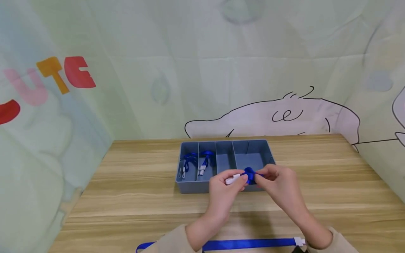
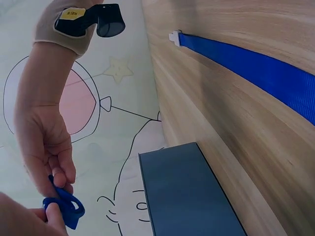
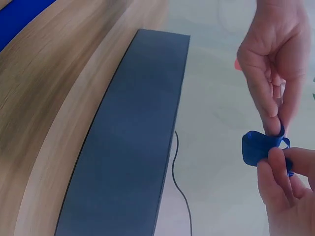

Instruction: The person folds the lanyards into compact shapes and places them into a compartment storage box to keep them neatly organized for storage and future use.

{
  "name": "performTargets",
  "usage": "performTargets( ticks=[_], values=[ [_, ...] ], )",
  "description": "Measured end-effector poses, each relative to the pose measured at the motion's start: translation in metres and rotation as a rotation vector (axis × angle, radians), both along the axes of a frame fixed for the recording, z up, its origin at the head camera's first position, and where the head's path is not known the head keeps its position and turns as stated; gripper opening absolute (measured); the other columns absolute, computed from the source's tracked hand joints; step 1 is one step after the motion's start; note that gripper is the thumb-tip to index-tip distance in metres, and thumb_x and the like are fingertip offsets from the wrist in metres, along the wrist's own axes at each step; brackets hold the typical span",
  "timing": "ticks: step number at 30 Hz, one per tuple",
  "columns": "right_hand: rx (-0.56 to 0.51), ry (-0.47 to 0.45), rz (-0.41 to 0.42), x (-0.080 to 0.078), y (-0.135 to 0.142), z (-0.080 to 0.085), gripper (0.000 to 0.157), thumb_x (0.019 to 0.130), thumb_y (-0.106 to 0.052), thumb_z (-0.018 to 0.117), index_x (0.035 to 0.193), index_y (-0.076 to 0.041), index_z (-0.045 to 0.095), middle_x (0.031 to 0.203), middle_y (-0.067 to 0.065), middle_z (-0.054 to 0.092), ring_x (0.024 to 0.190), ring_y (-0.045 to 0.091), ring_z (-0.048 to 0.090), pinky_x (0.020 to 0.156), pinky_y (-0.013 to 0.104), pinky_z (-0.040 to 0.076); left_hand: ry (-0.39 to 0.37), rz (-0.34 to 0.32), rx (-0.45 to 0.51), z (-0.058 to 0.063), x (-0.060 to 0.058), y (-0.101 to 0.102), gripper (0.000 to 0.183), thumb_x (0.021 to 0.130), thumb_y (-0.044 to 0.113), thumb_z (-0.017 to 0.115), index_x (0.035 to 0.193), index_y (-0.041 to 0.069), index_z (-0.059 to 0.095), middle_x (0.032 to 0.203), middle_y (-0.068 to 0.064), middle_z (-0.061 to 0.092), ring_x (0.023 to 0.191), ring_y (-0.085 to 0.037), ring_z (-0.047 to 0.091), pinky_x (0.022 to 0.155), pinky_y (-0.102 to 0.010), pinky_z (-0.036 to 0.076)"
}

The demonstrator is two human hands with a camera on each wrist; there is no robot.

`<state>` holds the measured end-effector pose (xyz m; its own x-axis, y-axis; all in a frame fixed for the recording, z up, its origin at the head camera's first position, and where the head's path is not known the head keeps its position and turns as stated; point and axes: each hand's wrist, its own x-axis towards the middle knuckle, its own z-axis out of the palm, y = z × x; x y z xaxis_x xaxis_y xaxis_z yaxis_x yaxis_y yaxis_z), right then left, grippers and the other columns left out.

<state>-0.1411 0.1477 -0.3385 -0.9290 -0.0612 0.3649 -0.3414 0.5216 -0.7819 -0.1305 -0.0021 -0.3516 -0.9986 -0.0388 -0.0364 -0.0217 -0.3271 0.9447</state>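
A blue lanyard (image 1: 250,172) with a white clip (image 1: 232,179) is looped between pinching fingers (image 1: 264,182).

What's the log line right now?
left hand: pinches blue lanyard | right hand: pinches same lanyard | tray: lanyards in two leftmost compartments | table: blue strap

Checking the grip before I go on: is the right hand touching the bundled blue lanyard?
Touching. The right wrist view shows it plainly: the right hand pinches the bundled blue lanyard, fingers against the strap with no gap.

four lanyards (image 1: 250,243), one tray (image 1: 194,187)
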Motion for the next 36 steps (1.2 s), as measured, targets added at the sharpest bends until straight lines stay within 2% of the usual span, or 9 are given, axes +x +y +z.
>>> performTargets(
  ticks=[5, 9, 15, 20, 23, 28, 30, 33, 36],
  values=[
    [-0.252, -0.216, 0.096, -0.003, 0.003, 0.002, 0.009, 0.079, 0.001, 0.071, 0.081, 0.009, 0.067, 0.074, 0.012, 0.066, 0.062, 0.019, 0.067, 0.059, 0.032, 0.057, 0.05, 0.03, -0.082, -0.002, -0.004, -0.003, 0.016, 0.079, 0.002, 0.071, 0.093, -0.006, 0.069, 0.087, -0.013, 0.066, 0.072, -0.02, 0.067, 0.064, -0.022, 0.055],
    [-0.355, -0.288, 0.113, -0.004, 0.006, 0.003, 0.015, 0.079, 0.003, 0.07, 0.084, 0.015, 0.063, 0.076, 0.014, 0.064, 0.065, 0.019, 0.067, 0.061, 0.032, 0.057, 0.101, 0.094, -0.19, -0.007, -0.01, -0.008, 0.012, 0.077, 0.001, 0.073, 0.087, -0.003, 0.071, 0.084, -0.013, 0.067, 0.068, -0.021, 0.067, 0.059, -0.02, 0.054],
    [-0.252, -0.235, 0.106, -0.002, 0.0, 0.002, 0.01, 0.078, -0.001, 0.073, 0.08, 0.007, 0.067, 0.076, 0.014, 0.068, 0.063, 0.021, 0.067, 0.059, 0.03, 0.057, 0.141, 0.116, -0.272, -0.013, -0.012, -0.005, 0.009, 0.072, 0.001, 0.076, 0.081, 0.001, 0.073, 0.078, -0.009, 0.068, 0.064, -0.012, 0.06, 0.052, -0.019, 0.049],
    [-0.253, -0.207, 0.125, 0.0, -0.008, 0.001, 0.007, 0.078, 0.002, 0.072, 0.08, 0.007, 0.068, 0.077, 0.015, 0.068, 0.064, 0.022, 0.067, 0.058, 0.029, 0.056, 0.166, 0.105, -0.263, -0.011, -0.005, 0.001, 0.01, 0.074, 0.003, 0.075, 0.083, 0.003, 0.073, 0.082, -0.008, 0.069, 0.069, -0.012, 0.06, 0.057, -0.021, 0.052],
    [-0.241, -0.202, 0.098, -0.001, -0.01, 0.0, 0.004, 0.077, 0.005, 0.071, 0.079, 0.007, 0.067, 0.075, 0.015, 0.067, 0.062, 0.019, 0.066, 0.057, 0.028, 0.056, 0.172, 0.107, -0.242, -0.008, 0.0, 0.002, 0.01, 0.074, 0.002, 0.075, 0.083, 0.002, 0.073, 0.082, -0.008, 0.069, 0.067, -0.011, 0.06, 0.057, -0.02, 0.052],
    [-0.135, -0.191, 0.09, -0.007, -0.003, -0.007, 0.004, 0.076, 0.006, 0.07, 0.075, 0.004, 0.066, 0.069, 0.009, 0.067, 0.058, 0.016, 0.065, 0.055, 0.026, 0.055, 0.188, 0.076, -0.222, -0.001, 0.004, -0.001, 0.009, 0.076, 0.005, 0.075, 0.085, 0.002, 0.072, 0.082, -0.008, 0.068, 0.067, -0.013, 0.062, 0.058, -0.024, 0.054],
    [-0.218, -0.234, 0.144, -0.012, 0.004, -0.011, 0.004, 0.078, 0.005, 0.069, 0.075, 0.003, 0.067, 0.069, 0.006, 0.067, 0.059, 0.015, 0.065, 0.057, 0.026, 0.056, 0.177, 0.079, -0.208, 0.001, 0.003, -0.008, 0.011, 0.077, 0.006, 0.074, 0.086, 0.001, 0.072, 0.084, -0.009, 0.067, 0.068, -0.015, 0.063, 0.06, -0.026, 0.055],
    [-0.501, -0.358, 0.314, -0.019, 0.019, -0.013, 0.01, 0.084, 0.005, 0.064, 0.079, -0.002, 0.07, 0.074, 0.003, 0.069, 0.063, 0.013, 0.066, 0.062, 0.025, 0.056, 0.116, 0.083, -0.164, 0.001, -0.002, -0.021, 0.013, 0.077, 0.002, 0.073, 0.088, -0.004, 0.07, 0.084, -0.011, 0.065, 0.066, -0.016, 0.065, 0.063, -0.028, 0.056],
    [-0.777, -0.507, 0.494, -0.024, 0.032, -0.013, 0.02, 0.088, 0.005, 0.058, 0.083, -0.008, 0.072, 0.08, 0.002, 0.07, 0.067, 0.011, 0.067, 0.067, 0.023, 0.055, 0.063, 0.051, -0.124, 0.0, -0.005, -0.031, 0.015, 0.077, -0.002, 0.071, 0.09, -0.008, 0.068, 0.084, -0.014, 0.065, 0.065, -0.018, 0.067, 0.066, -0.03, 0.057]
  ],
)
